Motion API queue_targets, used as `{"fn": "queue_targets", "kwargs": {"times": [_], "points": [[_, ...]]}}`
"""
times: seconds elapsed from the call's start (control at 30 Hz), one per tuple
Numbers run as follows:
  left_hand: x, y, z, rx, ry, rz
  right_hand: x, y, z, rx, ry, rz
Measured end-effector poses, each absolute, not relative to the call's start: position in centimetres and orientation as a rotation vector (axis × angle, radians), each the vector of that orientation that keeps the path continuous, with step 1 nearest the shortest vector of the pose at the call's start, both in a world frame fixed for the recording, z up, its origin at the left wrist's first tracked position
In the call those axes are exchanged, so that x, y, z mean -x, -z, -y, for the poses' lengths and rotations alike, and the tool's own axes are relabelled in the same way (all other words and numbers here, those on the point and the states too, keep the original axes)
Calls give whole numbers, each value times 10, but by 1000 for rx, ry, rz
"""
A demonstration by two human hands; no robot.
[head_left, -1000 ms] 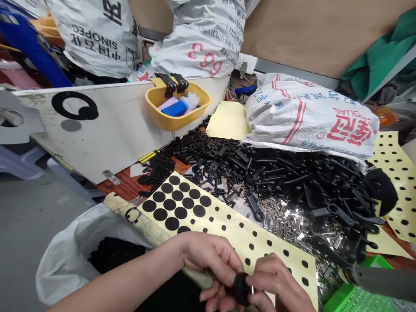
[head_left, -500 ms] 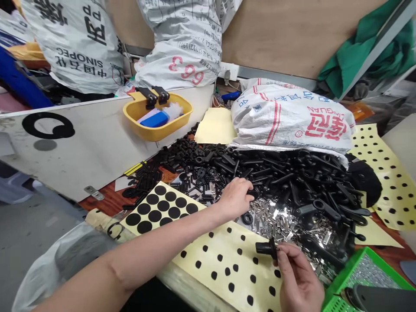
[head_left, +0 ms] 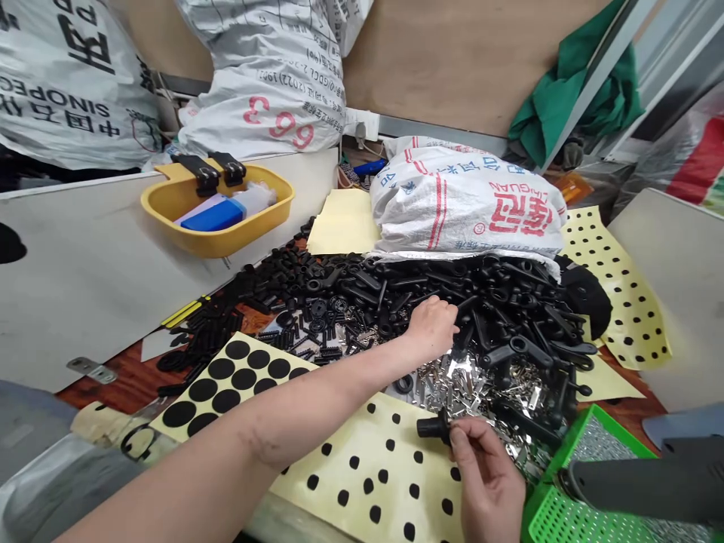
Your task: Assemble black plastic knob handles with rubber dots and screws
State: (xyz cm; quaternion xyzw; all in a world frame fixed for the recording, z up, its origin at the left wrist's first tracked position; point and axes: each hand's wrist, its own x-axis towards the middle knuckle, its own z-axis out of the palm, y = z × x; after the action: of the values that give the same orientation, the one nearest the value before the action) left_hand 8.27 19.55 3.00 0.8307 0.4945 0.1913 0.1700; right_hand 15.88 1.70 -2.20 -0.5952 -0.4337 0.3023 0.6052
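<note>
Black moulded plastic fitting [head_left: 434, 427] sits pinched between the thumb and fingers of the right hand [head_left: 487, 479], whose grip is closed on it, just above a yellow backing sheet spotted with black dots [head_left: 367, 483] and beside a heap of small silver metal pieces [head_left: 475, 388]. The left hand [head_left: 433, 328] reaches across from the lower left, its forearm lying over the sheets, and rests where the silver heap meets a large mound of black plastic parts [head_left: 498, 302]. Its fingers are curled down among the pieces, so whether that grip holds anything cannot be told. The mound spreads over a reddish-brown wooden counter [head_left: 121, 377], with a sheet of round black stickers [head_left: 237, 349] to its front left and a white woven sack with red lettering [head_left: 469, 204] slumped against its far side. A green plastic mesh crate [head_left: 551, 513] stands at the lower right, under a grey cylindrical handle [head_left: 639, 483]. Farther back, a yellow plastic caddy [head_left: 226, 245] holding a blue packet [head_left: 212, 216] is clipped to a white board [head_left: 84, 286].
</note>
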Motion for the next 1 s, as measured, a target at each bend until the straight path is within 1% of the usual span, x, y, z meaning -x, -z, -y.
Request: {"fn": "queue_targets", "kwargs": {"times": [0.17, 0.37, 0.57, 0.67, 0.73, 0.83, 0.9, 0.93, 1.0], "points": [[-98, -33, -203, -2351, -282, -1410, -168, 24, -21, 1407, -741, 1051], [-76, -40, -200, -2282, -240, -1383, -163, 16, -22, 1405, -715, 961], [-32, -47, -191, -2219, -543, -1302, -168, 24, -20, 1351, -778, 972], [-5, -49, -170, -2173, -679, -1299, -173, 26, -22, 1230, -826, 867], [12, -47, -145, -2113, -769, -1237, -174, 22, -22, 1112, -934, 806], [29, -37, -99, -1894, -990, -973, -168, 10, -16, 954, -1193, 847], [33, -28, -71, -1714, -1089, -895, -159, 1, -6, 914, -1288, 941], [33, -23, -59, -1559, -1138, -912, -154, -3, 0, 917, -1279, 1008], [31, -14, -42, -1146, -1192, -965, -145, -9, 11, 973, -1139, 1186]]}}
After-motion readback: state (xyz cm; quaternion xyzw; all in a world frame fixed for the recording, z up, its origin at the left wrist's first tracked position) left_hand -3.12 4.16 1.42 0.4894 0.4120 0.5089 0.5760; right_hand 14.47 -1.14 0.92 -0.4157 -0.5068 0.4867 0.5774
